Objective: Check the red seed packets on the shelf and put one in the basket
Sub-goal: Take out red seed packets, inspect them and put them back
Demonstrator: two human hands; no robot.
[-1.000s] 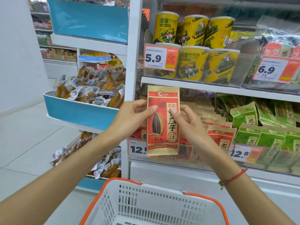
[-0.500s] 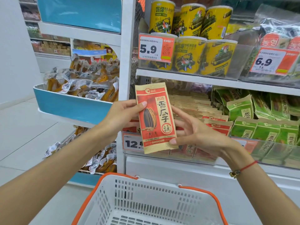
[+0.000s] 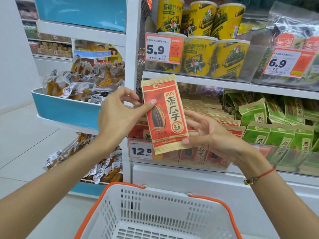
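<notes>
Pinching the flat red-and-tan paper seed packet (image 3: 165, 114) at its left edge between thumb and fingers, the left hand (image 3: 119, 114) holds it upright, slightly tilted, in front of the white metal shelf (image 3: 241, 86). The right hand (image 3: 212, 137) grips the packet's lower right corner — thumb on the front, fingers behind. More red packets (image 3: 195, 156) sit in the shelf's clear tray behind, and the white perforated plastic basket with orange rim (image 3: 155, 214) waits below — well apart from the held packet.

Held red packet (image 3: 164, 114) hides part of the 12.8 price tag (image 3: 140, 150) and the left hand's (image 3: 119, 116) fingers behind it. Basket (image 3: 155, 216) near side cut off by the bottom edge. Far-left shelf goods (image 3: 51, 49) too blurred to tell.
</notes>
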